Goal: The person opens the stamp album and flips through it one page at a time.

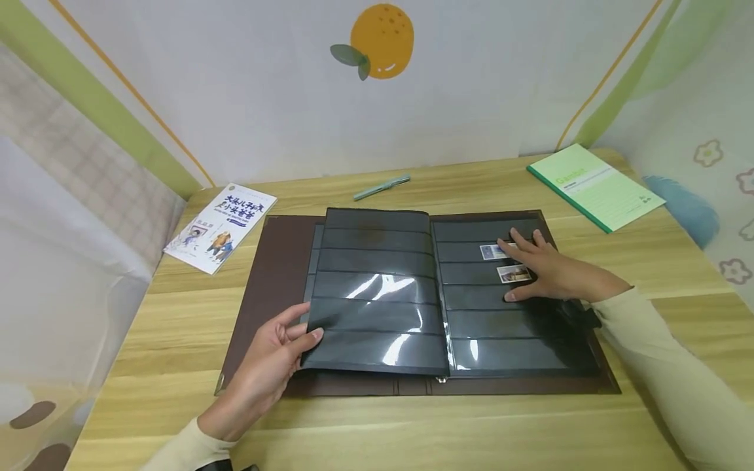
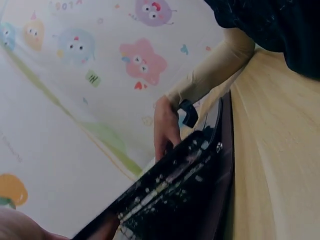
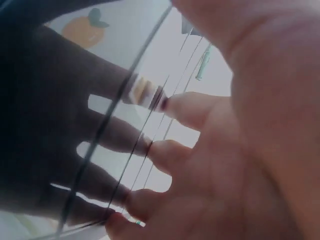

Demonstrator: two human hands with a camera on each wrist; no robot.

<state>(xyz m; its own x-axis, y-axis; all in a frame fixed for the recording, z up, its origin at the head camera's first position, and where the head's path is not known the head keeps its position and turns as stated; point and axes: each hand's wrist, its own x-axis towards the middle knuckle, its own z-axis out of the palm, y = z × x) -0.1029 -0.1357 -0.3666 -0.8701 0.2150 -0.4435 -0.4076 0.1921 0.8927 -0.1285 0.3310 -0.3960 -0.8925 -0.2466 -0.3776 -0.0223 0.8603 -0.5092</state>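
A stamp album [image 1: 377,288] lies open on the wooden table [image 1: 177,327], its black pages crossed by clear strips over a brown cover. My left hand [image 1: 302,332] pinches the lower left edge of the left page, thumb on top and fingers beneath, with the page slightly lifted. My right hand [image 1: 544,269] lies flat on the right page with fingers spread. Two stamps [image 1: 514,273] sit in the strips under its fingertips. In the right wrist view the fingers [image 3: 170,150] press on the glossy page beside a stamp [image 3: 145,92]. The left wrist view shows the album's edge [image 2: 175,185] and the right hand [image 2: 165,125].
A children's booklet [image 1: 220,226] lies at the back left of the table. A green pen [image 1: 381,187] lies behind the album, and a green notebook [image 1: 595,185] at the back right. Patterned walls close in the table on three sides.
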